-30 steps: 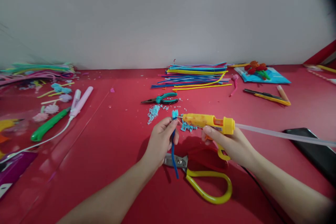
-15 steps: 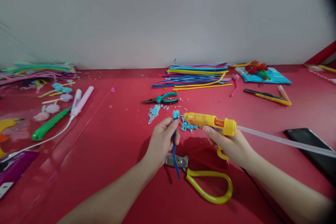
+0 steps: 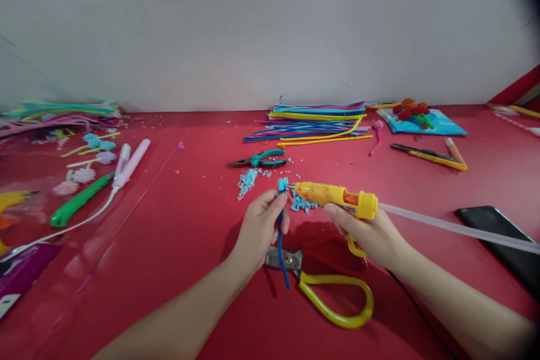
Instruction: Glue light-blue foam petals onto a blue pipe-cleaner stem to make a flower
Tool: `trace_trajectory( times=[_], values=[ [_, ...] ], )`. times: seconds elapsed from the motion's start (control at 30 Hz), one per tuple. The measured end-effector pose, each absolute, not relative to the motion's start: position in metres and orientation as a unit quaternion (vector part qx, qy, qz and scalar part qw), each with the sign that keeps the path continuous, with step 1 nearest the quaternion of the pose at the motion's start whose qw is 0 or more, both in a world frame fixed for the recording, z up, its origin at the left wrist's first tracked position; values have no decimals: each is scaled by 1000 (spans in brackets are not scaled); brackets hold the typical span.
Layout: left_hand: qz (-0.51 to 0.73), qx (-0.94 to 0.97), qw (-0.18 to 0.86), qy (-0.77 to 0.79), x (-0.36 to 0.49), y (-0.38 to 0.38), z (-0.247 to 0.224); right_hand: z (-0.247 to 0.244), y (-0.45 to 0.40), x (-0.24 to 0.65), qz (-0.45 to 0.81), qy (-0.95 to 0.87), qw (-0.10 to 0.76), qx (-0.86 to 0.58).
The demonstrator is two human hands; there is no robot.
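Observation:
My left hand [image 3: 264, 219] is closed, pinching a dark blue pipe cleaner [image 3: 280, 244] that hangs down below the fingers. Light blue pieces [image 3: 282, 183] cluster at its upper end. In my closed right hand [image 3: 371, 230] is a yellow hot glue gun [image 3: 324, 193], with a long clear glue stick [image 3: 447, 224] running out of its back. The metal nozzle is at the right side of the light blue cluster; whether they touch, I cannot tell. Under the hands lie scissors [image 3: 291, 260] with one yellow and one red handle. Small light blue cut bits [image 3: 301, 202] lie behind the glue gun's nozzle.
Teal-handled pliers [image 3: 257, 159] and blue fluff [image 3: 247, 181] lie beyond my hands. Bundled pipe cleaners [image 3: 316, 118] are by the wall. On the right are a utility knife [image 3: 430, 155] and a black phone [image 3: 498, 236]. A pink corded tool [image 3: 131, 164] and green-handled tool [image 3: 82, 201] lie left.
The glue gun and my right hand have shifted very slightly to the left. My left hand and the pipe cleaner stay nearly still.

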State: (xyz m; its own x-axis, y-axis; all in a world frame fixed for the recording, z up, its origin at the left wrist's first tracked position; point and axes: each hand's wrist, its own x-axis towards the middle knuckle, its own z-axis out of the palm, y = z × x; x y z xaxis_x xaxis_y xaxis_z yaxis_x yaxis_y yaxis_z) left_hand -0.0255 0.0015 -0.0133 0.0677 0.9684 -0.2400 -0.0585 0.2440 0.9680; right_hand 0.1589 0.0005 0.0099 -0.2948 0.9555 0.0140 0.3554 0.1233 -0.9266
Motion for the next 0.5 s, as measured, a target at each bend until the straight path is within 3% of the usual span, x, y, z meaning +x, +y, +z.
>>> trace_trajectory(
  times=[0.5],
  values=[
    [438,429,588,527,-25,2,-12,6,0,161,446,-671,319,-499]
  ],
)
